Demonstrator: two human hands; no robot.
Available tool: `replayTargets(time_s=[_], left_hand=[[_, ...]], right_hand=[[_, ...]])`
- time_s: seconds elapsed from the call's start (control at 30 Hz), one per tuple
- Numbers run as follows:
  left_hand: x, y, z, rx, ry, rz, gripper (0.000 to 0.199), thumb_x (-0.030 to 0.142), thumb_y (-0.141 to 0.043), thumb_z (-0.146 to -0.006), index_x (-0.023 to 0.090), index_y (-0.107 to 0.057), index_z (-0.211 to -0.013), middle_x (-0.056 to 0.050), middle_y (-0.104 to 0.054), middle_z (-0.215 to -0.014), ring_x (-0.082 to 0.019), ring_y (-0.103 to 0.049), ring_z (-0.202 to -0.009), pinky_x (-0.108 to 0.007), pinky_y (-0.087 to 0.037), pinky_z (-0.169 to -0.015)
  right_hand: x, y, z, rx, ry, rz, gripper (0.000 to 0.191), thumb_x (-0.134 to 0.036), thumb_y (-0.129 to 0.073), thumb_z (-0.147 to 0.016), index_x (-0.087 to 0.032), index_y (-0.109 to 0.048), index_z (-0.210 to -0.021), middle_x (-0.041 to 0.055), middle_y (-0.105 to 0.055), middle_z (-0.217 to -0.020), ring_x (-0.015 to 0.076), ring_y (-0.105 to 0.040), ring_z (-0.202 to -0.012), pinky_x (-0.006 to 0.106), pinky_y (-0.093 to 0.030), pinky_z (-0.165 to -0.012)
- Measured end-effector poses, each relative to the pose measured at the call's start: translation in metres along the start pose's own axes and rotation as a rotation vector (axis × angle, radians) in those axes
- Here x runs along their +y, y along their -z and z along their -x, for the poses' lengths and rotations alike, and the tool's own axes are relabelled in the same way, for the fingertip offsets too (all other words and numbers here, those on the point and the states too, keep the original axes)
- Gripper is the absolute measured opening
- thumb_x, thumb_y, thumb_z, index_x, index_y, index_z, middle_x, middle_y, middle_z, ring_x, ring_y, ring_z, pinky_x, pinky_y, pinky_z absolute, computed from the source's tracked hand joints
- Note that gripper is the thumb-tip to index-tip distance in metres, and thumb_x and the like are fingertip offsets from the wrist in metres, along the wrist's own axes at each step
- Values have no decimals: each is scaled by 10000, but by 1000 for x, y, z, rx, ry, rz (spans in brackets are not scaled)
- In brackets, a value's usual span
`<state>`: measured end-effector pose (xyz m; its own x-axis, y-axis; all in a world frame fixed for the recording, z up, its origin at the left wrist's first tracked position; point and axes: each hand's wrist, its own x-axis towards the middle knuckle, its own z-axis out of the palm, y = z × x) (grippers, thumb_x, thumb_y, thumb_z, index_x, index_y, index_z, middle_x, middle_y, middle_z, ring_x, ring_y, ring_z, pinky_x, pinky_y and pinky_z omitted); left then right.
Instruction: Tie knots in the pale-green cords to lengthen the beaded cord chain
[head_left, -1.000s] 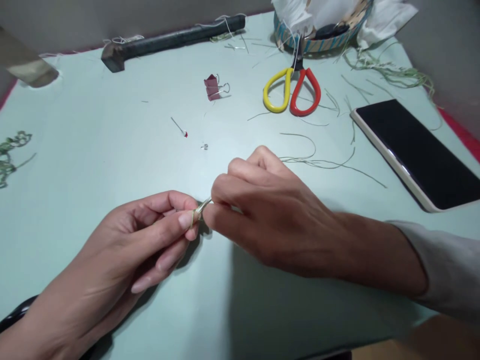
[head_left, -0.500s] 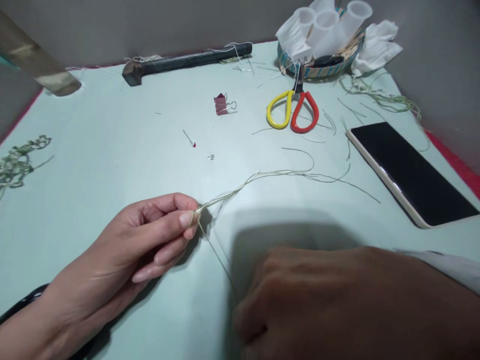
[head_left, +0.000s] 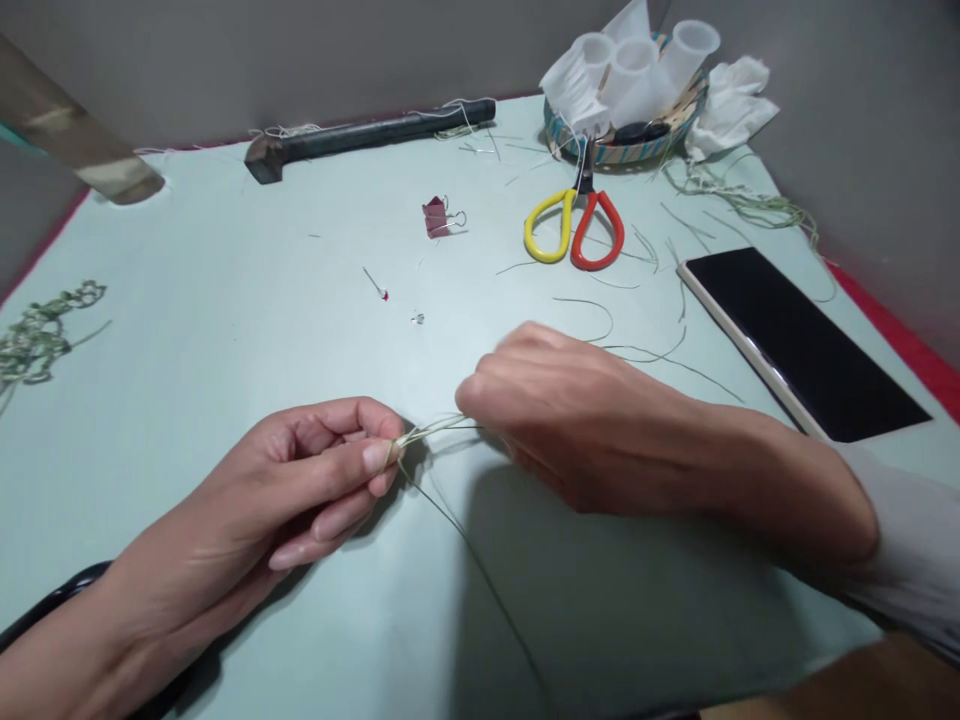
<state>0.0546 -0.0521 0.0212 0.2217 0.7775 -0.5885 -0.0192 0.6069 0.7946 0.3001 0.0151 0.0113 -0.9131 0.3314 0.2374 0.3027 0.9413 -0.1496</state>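
My left hand point(head_left: 300, 480) pinches a bundle of thin pale-green threads point(head_left: 435, 428) between thumb and index finger, just above the table. My right hand point(head_left: 585, 415) is closed over the same bundle a short way to the right, its back to the camera and its fingertips hidden. The thread ends come out beyond it, lying on the table toward the phone. One single strand point(head_left: 480, 565) runs loose from my left fingertips down to the near edge.
Scissors point(head_left: 574, 230), a maroon binder clip point(head_left: 436, 218), a red-headed pin point(head_left: 376, 284) and a hammer point(head_left: 367, 135) lie on the table point(head_left: 225, 330). A basket point(head_left: 645, 150) of white tubes stands behind. A phone point(head_left: 802, 340) is right, knotted green cord point(head_left: 45, 335) left.
My right hand has moved up and away from the near edge, releasing the loose strand and closing over the bundle. My left hand keeps its pinch. The view has shifted slightly.
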Motion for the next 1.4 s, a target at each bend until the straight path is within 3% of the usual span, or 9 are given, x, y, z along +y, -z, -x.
replayTargets(time_s=[0.1, 0.2, 0.27, 0.37, 0.53, 0.8, 0.97, 1.2, 1.4], left_hand=[[-2, 3, 1, -25, 4, -6, 207, 353, -922, -820, 220, -785, -741, 108, -408, -452, 6, -135, -374, -129, -202, -408], [-4, 4, 2, -71, 19, -9, 179, 317, -923, -818, 227, -782, -754, 113, -415, -476, 7, -100, -377, -117, -126, -360], [-6, 5, 1, -88, 42, 1, 169, 317, -936, -810, 235, -792, -777, 117, -403, -473, -2, -99, -380, -114, -112, -337], [-6, 4, 0, -80, 35, 6, 228, 403, -952, -830, 237, -800, -795, 115, -394, -454, -12, -111, -382, -112, -123, -320], [-3, 2, 0, -79, 19, -15, 238, 411, -964, -831, 244, -799, -788, 110, -411, -459, -9, -127, -378, -110, -149, -325], [-4, 0, -1, -72, 13, -5, 153, 316, -961, -795, 275, -815, -780, 116, -378, -431, -22, -146, -369, -110, -126, -314], [-5, 1, 1, -27, 7, -51, 165, 351, -964, -786, 280, -815, -774, 107, -384, -423, -37, -152, -369, -132, -123, -298], [-16, 11, 2, 38, -16, -99, 132, 344, -933, -805, 297, -810, -814, 100, -374, -441, -49, -166, -398, -135, -108, -332], [-12, 8, 2, 60, -54, -152, 143, 370, -959, -777, 306, -832, -790, 50, -525, -588, -63, -273, -461, -162, -218, -398]], right_hand=[[-8, 10, 15, 75, -55, 8, 325, -79, -413, -1068, -239, -537, -814, -49, -380, -698, 150, -274, -621, 325, -260, -584], [-7, 10, 33, 174, 49, 158, 313, -108, -522, -1088, -246, -632, -830, -40, -406, -678, 160, -317, -651, 352, -264, -581], [-1, 8, 44, 137, 180, 275, 351, -66, -494, -1081, -249, -684, -849, -20, -518, -707, 177, -414, -713, 372, -341, -640], [7, 7, 54, 128, 97, 276, 430, -25, -458, -1058, -265, -663, -767, -3, -740, -881, 175, -539, -813, 411, -453, -872], [-4, 20, 35, 200, -115, -20, 362, 26, -465, -945, -225, -723, -903, 56, -825, -1162, 200, -650, -979, 426, -488, -910], [-9, 10, -18, -81, -277, -762, 272, -255, -524, -1135, -167, -716, -965, -39, -683, -798, 95, -526, -708, 282, -408, -723], [-5, 9, -18, -28, -346, -882, 230, -193, -595, -1064, -179, -699, -860, -97, -547, -676, 56, -441, -630, 240, -389, -692], [-1, 11, -14, -7, -341, -904, 173, -142, -668, -1037, -213, -794, -941, -45, -821, -925, 97, -654, -801, 228, -502, -736], [-5, 7, -15, 76, -409, -863, 212, -149, -703, -1005, -241, -759, -823, -74, -739, -775, 95, -605, -721, 235, -482, -698]])
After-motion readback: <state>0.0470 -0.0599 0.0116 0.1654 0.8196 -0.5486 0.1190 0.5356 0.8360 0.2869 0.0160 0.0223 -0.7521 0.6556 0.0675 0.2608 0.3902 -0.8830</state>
